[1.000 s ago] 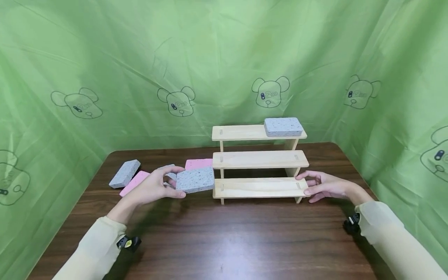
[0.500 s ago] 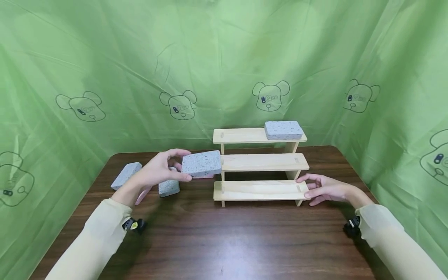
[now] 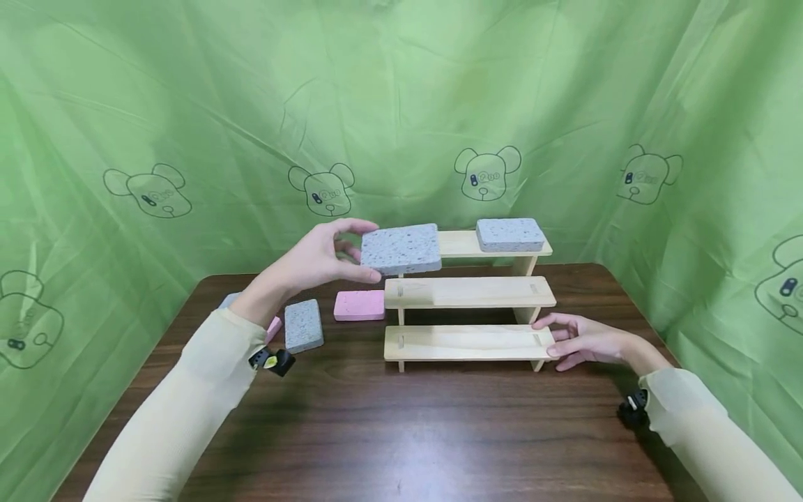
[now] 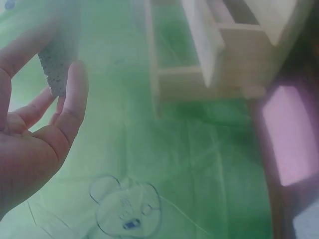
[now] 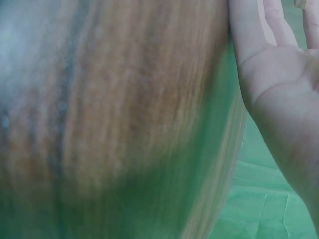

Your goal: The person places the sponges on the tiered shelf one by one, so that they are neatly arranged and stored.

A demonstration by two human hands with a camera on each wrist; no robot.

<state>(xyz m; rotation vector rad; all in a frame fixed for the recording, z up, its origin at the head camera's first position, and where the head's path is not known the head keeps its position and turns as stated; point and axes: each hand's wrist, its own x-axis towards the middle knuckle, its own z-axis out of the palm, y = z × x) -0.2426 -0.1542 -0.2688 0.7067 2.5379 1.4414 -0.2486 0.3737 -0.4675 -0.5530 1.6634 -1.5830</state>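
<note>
My left hand (image 3: 316,259) pinches a blue-grey speckled sponge (image 3: 401,249) by its left end. In the head view this sponge overlaps the left part of the top tier of a three-step wooden display stand (image 3: 467,293). The left wrist view catches the same sponge (image 4: 59,64) edge-on between thumb and fingers. At the stand's lower right, my right hand (image 3: 586,339) grips the end of the lowest tier, thumb in front. A second blue-grey sponge (image 3: 510,235) lies at the right end of the top tier. Little but my palm (image 5: 279,84) shows in the right wrist view.
Left of the stand, a pink sponge (image 3: 360,305) and a grey sponge (image 3: 304,325) lie on the dark wooden table (image 3: 401,432). Another pink sponge (image 3: 272,329) and another grey one (image 3: 229,300) are partly hidden by my left arm. Green cloth (image 3: 401,104) hangs behind and at both sides.
My left hand has carried its sponge up and to the right, from beside the lowest tier to the top tier's left part. The right hand keeps its hold on the stand.
</note>
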